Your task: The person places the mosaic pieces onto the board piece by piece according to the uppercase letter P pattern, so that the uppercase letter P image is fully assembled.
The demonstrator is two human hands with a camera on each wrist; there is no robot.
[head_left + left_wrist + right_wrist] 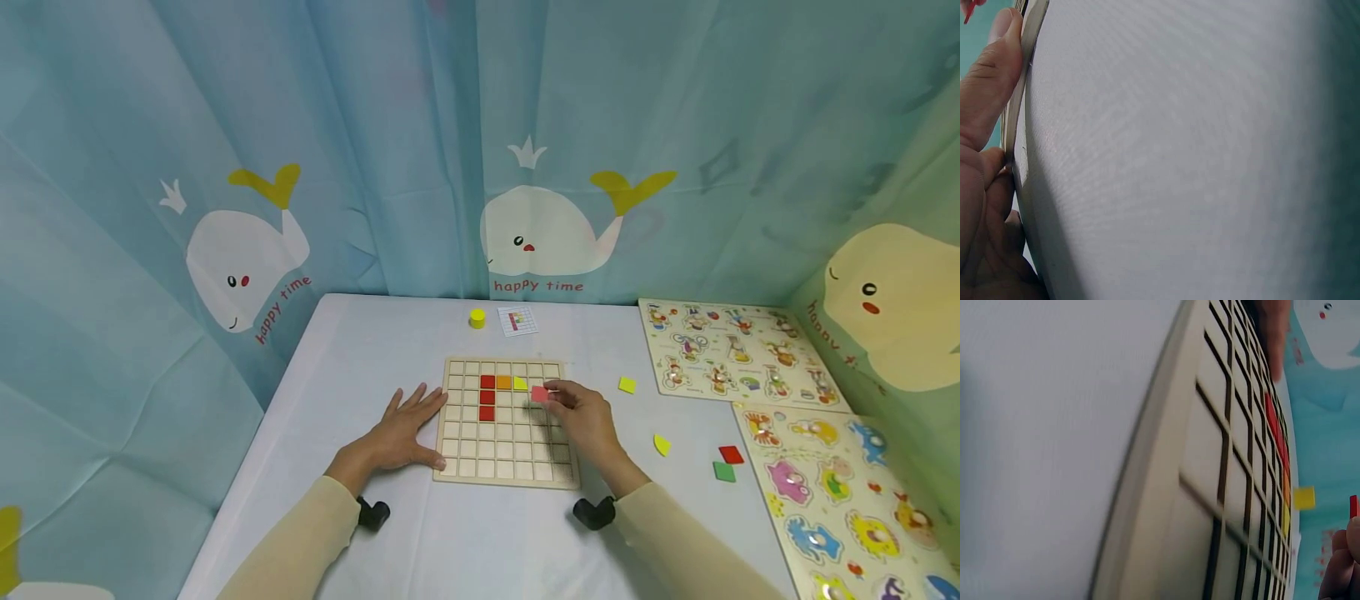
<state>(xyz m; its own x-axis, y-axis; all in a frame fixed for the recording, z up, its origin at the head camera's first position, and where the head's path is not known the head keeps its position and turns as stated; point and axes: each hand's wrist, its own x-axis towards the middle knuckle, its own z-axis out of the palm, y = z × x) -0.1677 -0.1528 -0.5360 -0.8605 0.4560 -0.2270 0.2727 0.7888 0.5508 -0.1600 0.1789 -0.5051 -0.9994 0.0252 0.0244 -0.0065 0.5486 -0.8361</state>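
A wooden grid board [512,471] lies on the white table. Three red tiles [487,397] stand in one column of its cells, with an orange tile [504,382] and a yellow tile [520,383] continuing right from the top one. Between thumb and fingertips my right hand [585,419] pinches a red square tile [539,394] over the upper right of the grid; a bit of that tile shows at the right edge of the right wrist view. With fingers spread, my left hand [397,433] rests against the board's left side, its thumb [991,81] touching the edge.
Loose on the right lie a yellow square [627,385], a yellow curved piece [662,445], a red piece [731,455] and a green piece [724,472]. Two picture puzzle boards [738,392] cover the right side. Behind the grid are a yellow cylinder [477,318] and a pattern card [518,322].
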